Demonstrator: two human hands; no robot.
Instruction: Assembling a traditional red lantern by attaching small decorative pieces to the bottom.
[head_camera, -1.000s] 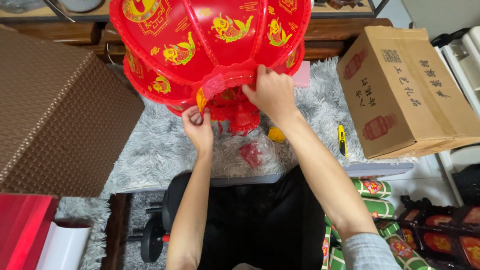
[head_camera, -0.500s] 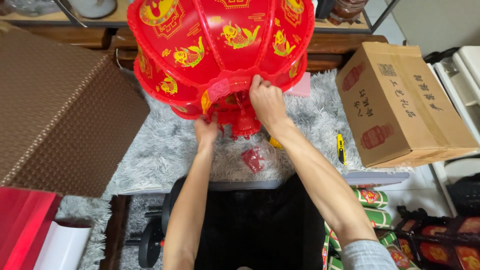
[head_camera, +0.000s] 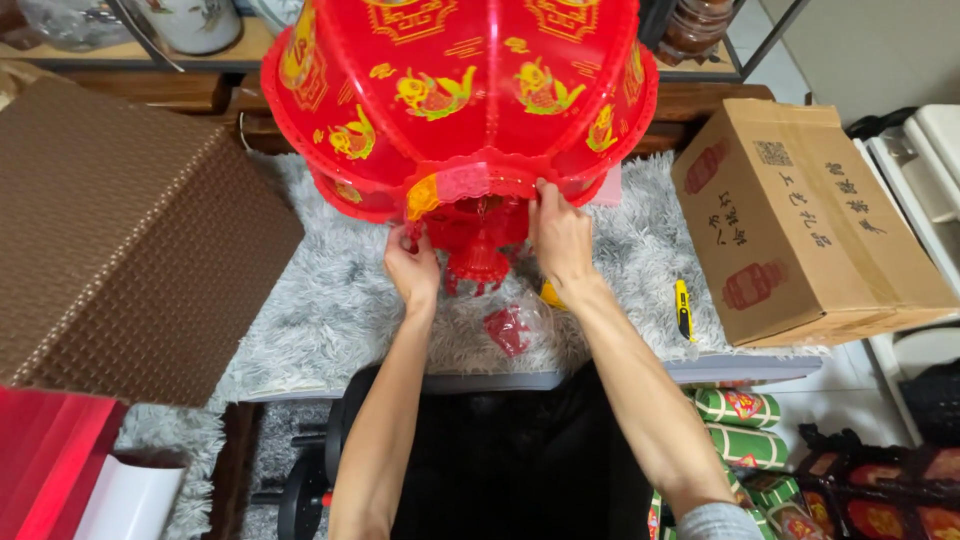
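At the top centre of the frame a large red lantern (head_camera: 460, 100), printed with yellow fish and gold patterns, is held above a grey shaggy rug (head_camera: 330, 310) that covers the table. Both arms rise from the bottom edge toward its underside. The left hand (head_camera: 412, 268) sits just left of centre under the lantern, fingers curled together up against the red fringed collar (head_camera: 478, 180) at the lantern's base, close by a yellow tab; whether it actually pinches the collar cannot be told, since the fingertips are hidden. The right hand (head_camera: 560, 232), slightly right of centre, presses its fingers and thumb closed on the rim of that same collar. Between the two hands a small red ornamental cap (head_camera: 478, 255) hangs below the collar. Lower on the rug, between the forearms, lies a clear plastic bag with red pieces (head_camera: 512, 328) inside, and a yellow utility knife (head_camera: 683, 308) lies to the right of the right forearm. A brown cardboard box (head_camera: 810, 220) rests at the right side of the frame, touching the rug's edge. A big brown textured box (head_camera: 120, 240) fills the left side. Green rolled packages (head_camera: 740, 425) lie at the lower right, beside the table.
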